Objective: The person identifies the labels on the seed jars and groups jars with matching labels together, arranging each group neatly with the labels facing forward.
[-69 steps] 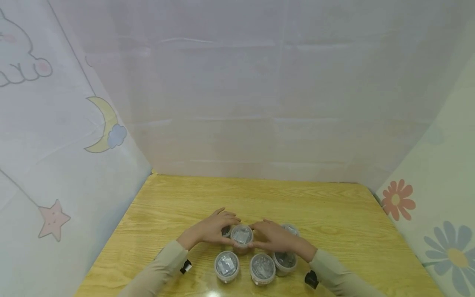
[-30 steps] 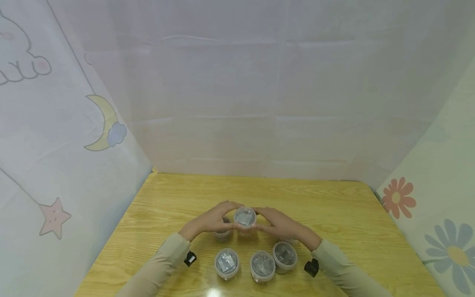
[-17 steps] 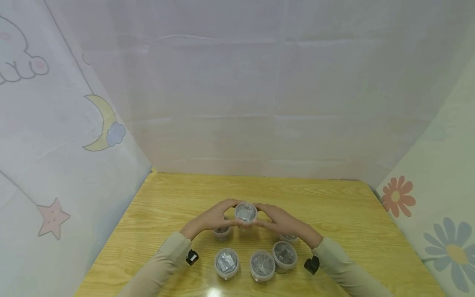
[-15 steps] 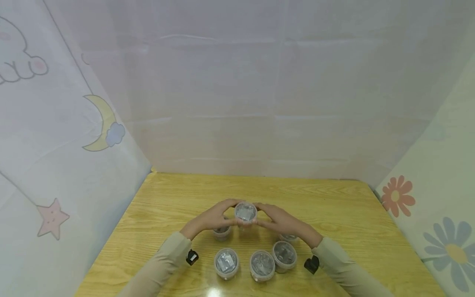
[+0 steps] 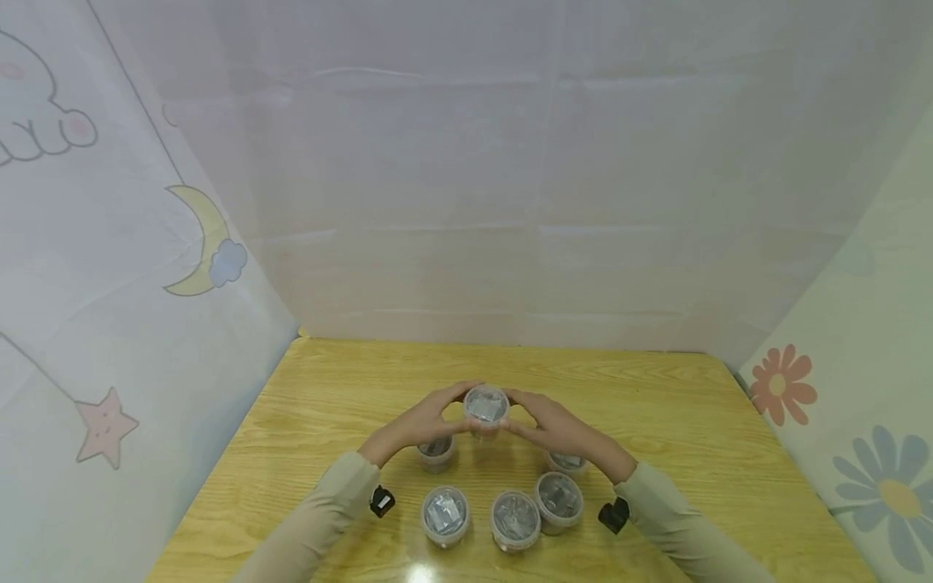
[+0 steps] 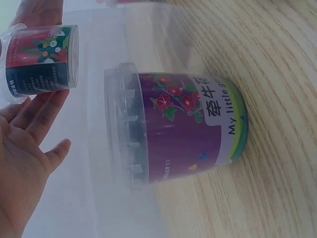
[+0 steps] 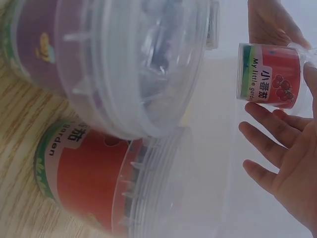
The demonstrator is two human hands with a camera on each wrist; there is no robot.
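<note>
Between my two hands is a small clear-lidded planting tub [image 5: 487,403] with a red label and tomato pictures, held upright. My left hand [image 5: 428,419] grips its left side, the thumb at the near side and fingers behind. On the opposite side, my right hand [image 5: 557,427] grips it the same way. Both wrist views show the red tub [image 7: 270,77] raised, with pale wall behind its base. Below my left hand stands another tub [image 5: 436,455]; one more [image 5: 567,463] sits partly hidden beneath my right wrist.
Nearer the front of the wooden table [image 5: 350,372] stand a tub at left [image 5: 445,516] and two close together, a middle tub [image 5: 515,520] and a right tub [image 5: 560,502]. A purple-label tub [image 6: 183,129] fills the left wrist view. A pale wall sheet [image 5: 466,202] rises behind.
Both hands have carried the red tub up and away from the body, slightly to the right. The tubs around it stay in place and show more from under my hands.
</note>
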